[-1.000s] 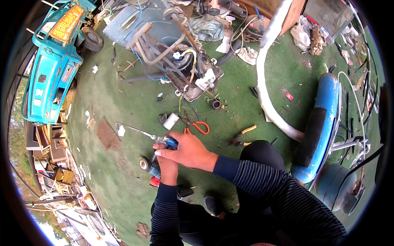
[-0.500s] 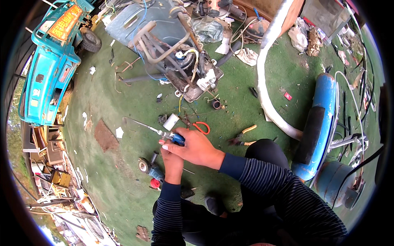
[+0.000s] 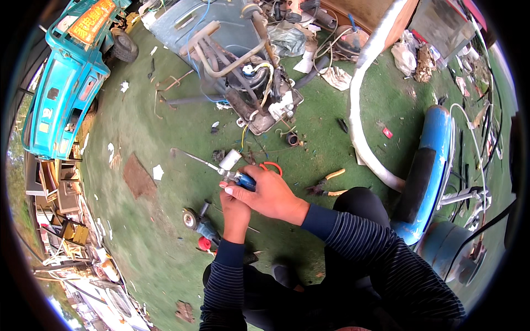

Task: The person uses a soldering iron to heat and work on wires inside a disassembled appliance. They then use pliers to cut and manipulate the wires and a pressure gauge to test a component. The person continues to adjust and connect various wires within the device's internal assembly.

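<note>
A gas torch [image 3: 245,181] with a blue handle and a long thin metal tube is held between my hands, its bent tip pointing to the far left. My right hand [image 3: 276,194] wraps round the blue handle. Under and beside it, my left hand [image 3: 236,214] closes at the torch's metal fittings; some of its fingers are hidden. Just beyond my hands lie a white cylinder [image 3: 230,160] and an orange loop [image 3: 274,165]. To the left of my left wrist rests an angle grinder [image 3: 205,227]. Yellow-handled pliers [image 3: 327,186] lie right of my right hand.
Ahead stands a dismantled machine with a bent tube frame [image 3: 232,66]. On the right are a thick white pipe [image 3: 355,105], a blue cylinder [image 3: 425,171] and a rounded tank [image 3: 447,248]. A turquoise vehicle [image 3: 69,110] stands far left. Scraps litter the green floor covering [image 3: 149,237].
Both hands and the torch sit slightly farther right and lower in the picture, with the torch still gripped. The view has shifted a little.
</note>
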Demonstrator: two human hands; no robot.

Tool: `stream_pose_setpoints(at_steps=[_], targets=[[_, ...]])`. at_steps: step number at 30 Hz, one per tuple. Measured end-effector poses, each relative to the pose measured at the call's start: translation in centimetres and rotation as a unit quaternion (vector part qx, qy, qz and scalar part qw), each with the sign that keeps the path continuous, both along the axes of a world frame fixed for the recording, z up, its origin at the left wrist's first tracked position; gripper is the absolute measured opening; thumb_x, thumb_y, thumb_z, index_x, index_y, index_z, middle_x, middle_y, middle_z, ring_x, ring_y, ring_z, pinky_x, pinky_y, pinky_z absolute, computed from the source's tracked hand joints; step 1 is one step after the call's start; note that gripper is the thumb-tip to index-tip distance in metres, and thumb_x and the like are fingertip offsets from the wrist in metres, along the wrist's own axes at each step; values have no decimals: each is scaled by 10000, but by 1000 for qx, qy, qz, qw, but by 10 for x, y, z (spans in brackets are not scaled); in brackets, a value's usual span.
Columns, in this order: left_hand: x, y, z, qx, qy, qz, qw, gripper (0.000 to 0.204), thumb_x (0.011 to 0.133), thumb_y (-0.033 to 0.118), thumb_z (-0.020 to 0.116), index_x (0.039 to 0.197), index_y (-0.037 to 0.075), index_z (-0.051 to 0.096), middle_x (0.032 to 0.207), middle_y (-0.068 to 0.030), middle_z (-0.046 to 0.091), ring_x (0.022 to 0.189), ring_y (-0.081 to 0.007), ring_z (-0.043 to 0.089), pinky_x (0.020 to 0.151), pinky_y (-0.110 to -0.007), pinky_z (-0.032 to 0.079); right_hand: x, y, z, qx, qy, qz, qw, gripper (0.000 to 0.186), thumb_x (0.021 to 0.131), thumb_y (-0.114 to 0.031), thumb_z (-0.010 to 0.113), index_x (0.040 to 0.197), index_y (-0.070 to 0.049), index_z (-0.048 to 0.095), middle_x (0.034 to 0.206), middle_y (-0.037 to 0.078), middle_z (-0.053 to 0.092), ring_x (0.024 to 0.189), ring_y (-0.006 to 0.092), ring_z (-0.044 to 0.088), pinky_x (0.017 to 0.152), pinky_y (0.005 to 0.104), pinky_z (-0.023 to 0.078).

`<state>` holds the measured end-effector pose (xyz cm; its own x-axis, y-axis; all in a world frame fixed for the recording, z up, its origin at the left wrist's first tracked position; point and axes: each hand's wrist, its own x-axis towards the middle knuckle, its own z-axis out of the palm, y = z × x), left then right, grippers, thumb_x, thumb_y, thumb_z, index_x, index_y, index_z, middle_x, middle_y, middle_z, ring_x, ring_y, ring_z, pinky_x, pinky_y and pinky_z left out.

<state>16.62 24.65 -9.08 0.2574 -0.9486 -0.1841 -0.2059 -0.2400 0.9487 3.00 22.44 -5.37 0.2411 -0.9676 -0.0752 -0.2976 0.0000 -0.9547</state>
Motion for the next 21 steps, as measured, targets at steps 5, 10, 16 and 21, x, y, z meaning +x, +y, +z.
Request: stream_pose_setpoints(at_steps=[5,10,16,21], targets=[[1,0,0,-21,43,-23,999,229,1032,183,553,931,5,658,917,-3,683,835,-100,609,713,-321,513,-3,-1,0,0,-25,-3,1000,616,930,-505,769,1122,71,669,857,230,697,782,325,716,706,410,553],[1,-3,5,25,145,-8,989,269,1031,223,558,1026,-8,696,993,-30,720,887,-131,664,793,-302,541,5,-3,-7,-58,-63,-51,995,645,930,-546,739,1074,74,640,848,262,708,758,409,722,684,443,562],[1,0,1,8,432,-46,901,360,1081,234,517,1350,1,570,1365,-130,632,1200,-245,660,1025,-393,548,4,-3,-8,-61,-60,-75,993,645,937,-429,748,1254,108,582,974,254,708,892,419,697,814,485,558],[4,-23,-35,111,417,-38,901,343,1071,230,588,1342,21,560,1209,-138,710,996,-244,713,801,-345,578,-64,30,19,-104,75,-123,984,573,936,-333,738,1301,77,576,1077,248,642,1067,437,620,931,491,522]])
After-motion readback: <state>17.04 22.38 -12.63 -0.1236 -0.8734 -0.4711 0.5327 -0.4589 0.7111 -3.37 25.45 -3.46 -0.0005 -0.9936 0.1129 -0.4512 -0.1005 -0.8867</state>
